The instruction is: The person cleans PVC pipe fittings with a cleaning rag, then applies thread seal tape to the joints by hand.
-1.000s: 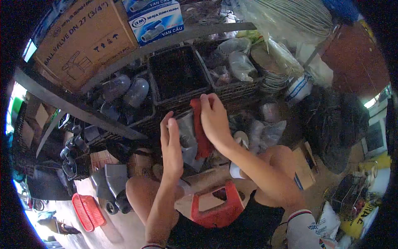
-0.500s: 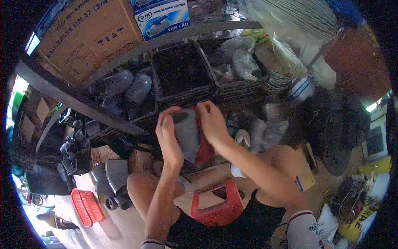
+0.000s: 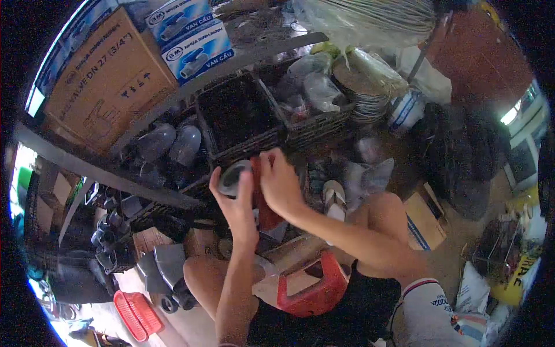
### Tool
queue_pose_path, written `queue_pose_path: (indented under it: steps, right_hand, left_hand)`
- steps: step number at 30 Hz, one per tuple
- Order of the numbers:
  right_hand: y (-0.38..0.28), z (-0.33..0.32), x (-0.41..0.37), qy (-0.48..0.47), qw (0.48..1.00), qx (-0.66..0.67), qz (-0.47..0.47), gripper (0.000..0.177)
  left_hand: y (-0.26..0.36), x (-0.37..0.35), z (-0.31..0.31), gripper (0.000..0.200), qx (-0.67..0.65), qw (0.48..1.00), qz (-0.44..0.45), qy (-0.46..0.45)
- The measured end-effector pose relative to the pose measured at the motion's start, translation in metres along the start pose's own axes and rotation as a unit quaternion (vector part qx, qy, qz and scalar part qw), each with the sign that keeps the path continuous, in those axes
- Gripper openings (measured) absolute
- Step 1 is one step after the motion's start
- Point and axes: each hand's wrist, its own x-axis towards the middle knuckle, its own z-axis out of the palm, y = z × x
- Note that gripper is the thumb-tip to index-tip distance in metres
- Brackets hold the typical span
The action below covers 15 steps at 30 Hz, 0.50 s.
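Observation:
My left hand [image 3: 236, 205] is closed around a grey plastic pipe fitting [image 3: 230, 184], its round open end tilted up towards me. Pressed against the fitting's right side is a red cloth [image 3: 267, 217], which my right hand [image 3: 280, 184] grips from above with bent fingers. Both hands are in front of a black crate, above my knees. The lower part of the fitting is hidden behind my left hand and the cloth.
Behind my hands stand black crates [image 3: 245, 151], one with grey elbow fittings [image 3: 186, 144]. Cardboard and blue-white valve boxes [image 3: 199, 52] sit on the shelf. Grey pipe fittings [image 3: 167, 266] and a red basket [image 3: 136, 315] lie at left. A red stool [image 3: 315, 292] is under me.
The fitting has been turned so its round opening faces up more. Both hands, fitting and cloth have moved slightly left and down in view. The camera view has also shifted.

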Motion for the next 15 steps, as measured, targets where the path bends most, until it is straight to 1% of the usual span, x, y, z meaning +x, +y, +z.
queue_pose_path:
  steps: [1, 2, 3, 4, 6, 7, 8, 10, 11, 14, 15]
  right_hand:
    - [-0.012, -0.002, -0.012, -0.045, 0.999, -0.025, 0.007, 0.034]
    - [-0.014, 0.001, -0.016, -0.051, 0.997, -0.048, -0.015, 0.034]
    - [-0.017, -0.001, -0.009, -0.043, 0.998, -0.036, -0.028, 0.035]
    - [-0.019, -0.002, 0.001, -0.034, 0.998, -0.024, -0.040, 0.035]
    - [-0.009, -0.002, 0.016, -0.035, 0.999, -0.004, -0.019, 0.034]
    - [-0.005, -0.002, 0.020, -0.036, 0.999, 0.004, -0.010, 0.034]
    - [0.001, 0.001, 0.016, -0.040, 0.999, -0.006, -0.012, 0.035]
    - [-0.013, 0.000, -0.008, -0.056, 0.998, -0.028, -0.012, 0.036]
    - [-0.013, 0.002, -0.007, -0.051, 0.998, -0.020, -0.012, 0.038]
    - [0.007, -0.006, 0.026, -0.039, 0.998, -0.042, -0.031, 0.036]
    - [0.007, -0.010, 0.027, -0.044, 0.996, -0.053, -0.052, 0.037]
  left_hand:
    - [0.002, 0.009, -0.007, 0.055, -0.015, 1.000, -0.016, 0.009]
    - [0.003, 0.014, -0.011, 0.054, -0.029, 0.999, -0.031, 0.016]
    - [-0.002, 0.011, -0.014, 0.048, 0.002, 1.000, -0.013, 0.015]
    - [-0.007, 0.006, -0.014, 0.046, -0.016, 1.000, -0.005, 0.016]
    - [-0.011, -0.004, -0.011, 0.043, -0.049, 0.999, 0.010, 0.012]
    - [0.000, -0.006, -0.010, 0.045, 0.025, 0.998, 0.049, -0.015]
    - [-0.002, 0.002, -0.013, 0.047, -0.040, 0.999, 0.009, -0.022]
    - [-0.003, 0.020, -0.025, 0.050, -0.166, 0.983, -0.073, -0.029]
    - [0.000, 0.015, -0.026, 0.053, -0.155, 0.984, -0.070, -0.051]
    - [-0.005, 0.001, -0.017, 0.050, -0.035, 0.995, -0.013, -0.091]
    - [-0.001, 0.000, -0.014, 0.054, -0.041, 0.991, -0.018, -0.124]
